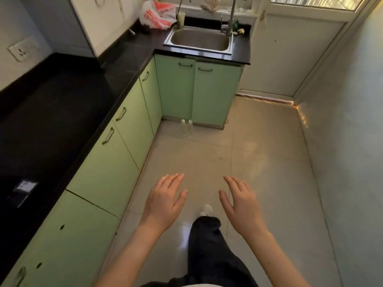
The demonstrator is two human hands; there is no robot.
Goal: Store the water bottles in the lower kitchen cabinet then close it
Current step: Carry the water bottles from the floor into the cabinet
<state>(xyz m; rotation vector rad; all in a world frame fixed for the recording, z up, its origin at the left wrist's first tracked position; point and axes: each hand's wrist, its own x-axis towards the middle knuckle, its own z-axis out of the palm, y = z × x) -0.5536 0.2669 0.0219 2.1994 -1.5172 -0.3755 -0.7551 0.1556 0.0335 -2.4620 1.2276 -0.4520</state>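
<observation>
Two clear water bottles [186,128] with white caps stand upright side by side on the tiled floor, right in front of the green lower cabinet [196,92] under the sink. Both of that cabinet's doors are closed. My left hand [163,201] and my right hand [238,204] hover in front of me, palms down, fingers spread and holding nothing. Both hands are far from the bottles, well back down the floor.
A black countertop [62,112] with green cabinet doors [116,162] below runs along the left. A steel sink [199,40] sits at the far end, a plastic bag [157,14] beside it. A wall bounds the right side. My leg and shoe [207,210] are below my hands.
</observation>
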